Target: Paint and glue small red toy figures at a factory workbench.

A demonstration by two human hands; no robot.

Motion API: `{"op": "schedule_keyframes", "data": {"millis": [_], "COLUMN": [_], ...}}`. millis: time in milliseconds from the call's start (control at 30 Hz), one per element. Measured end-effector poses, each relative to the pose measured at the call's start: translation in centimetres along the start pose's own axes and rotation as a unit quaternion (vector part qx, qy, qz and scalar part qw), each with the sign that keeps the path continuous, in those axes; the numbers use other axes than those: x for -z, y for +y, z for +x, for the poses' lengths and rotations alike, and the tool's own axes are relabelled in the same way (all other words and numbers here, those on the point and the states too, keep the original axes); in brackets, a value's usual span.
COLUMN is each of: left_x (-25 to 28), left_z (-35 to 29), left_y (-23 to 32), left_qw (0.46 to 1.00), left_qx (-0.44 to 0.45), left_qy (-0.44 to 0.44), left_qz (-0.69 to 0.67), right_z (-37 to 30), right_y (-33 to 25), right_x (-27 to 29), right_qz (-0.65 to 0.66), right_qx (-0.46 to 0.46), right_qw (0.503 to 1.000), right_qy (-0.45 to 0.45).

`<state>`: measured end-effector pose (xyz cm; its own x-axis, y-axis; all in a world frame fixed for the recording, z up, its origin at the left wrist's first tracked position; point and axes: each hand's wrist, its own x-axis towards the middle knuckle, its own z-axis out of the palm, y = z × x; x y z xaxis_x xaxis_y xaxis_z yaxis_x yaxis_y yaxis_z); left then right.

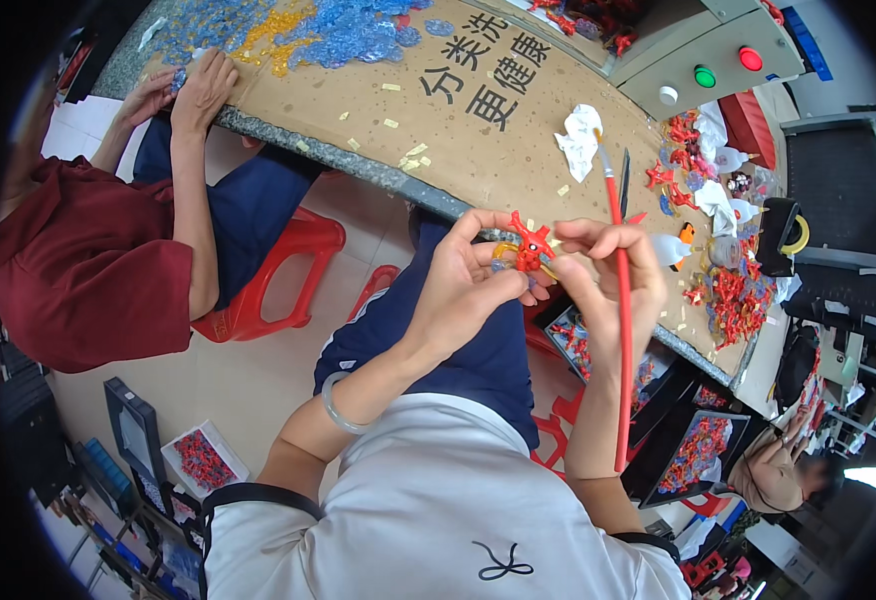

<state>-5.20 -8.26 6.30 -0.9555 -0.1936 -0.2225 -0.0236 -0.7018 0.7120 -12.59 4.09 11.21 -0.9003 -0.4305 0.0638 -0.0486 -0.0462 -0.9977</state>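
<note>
Head view: left hand [463, 285], fingers gripping red figure [533, 250], which sits above the near edge of the worktop [358, 110]. Yellow and blue bits show beside the figure; joined or not, cannot tell. Right hand [633, 280], fingers closed with red-handled brush [623, 380] held across them, fingertips near the figure's right side. Brush tip lies just beside white tissue [579, 150]. Far left: blue pieces [358, 40]. Right: heap of red figures [743, 305].
</note>
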Motion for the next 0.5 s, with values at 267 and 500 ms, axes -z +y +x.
{"op": "schedule_keyframes", "data": {"millis": [267,500], "left_x": [-1.7,-1.7], "left_z": [-0.9,-1.2], "left_y": [-1.1,-1.1], "left_qw": [0.988,0.994], "left_qx": [-0.024,0.011], "left_qy": [0.03,0.034], "left_qz": [0.151,0.103], "right_z": [1.1,1.4], "right_y": [2.4,3.4], "right_x": [1.0,1.9], "right_qz": [0.079,0.106], "right_qx": [-0.138,-0.17], "right_qw": [0.987,0.979], "right_qy": [-0.005,-0.039]}}
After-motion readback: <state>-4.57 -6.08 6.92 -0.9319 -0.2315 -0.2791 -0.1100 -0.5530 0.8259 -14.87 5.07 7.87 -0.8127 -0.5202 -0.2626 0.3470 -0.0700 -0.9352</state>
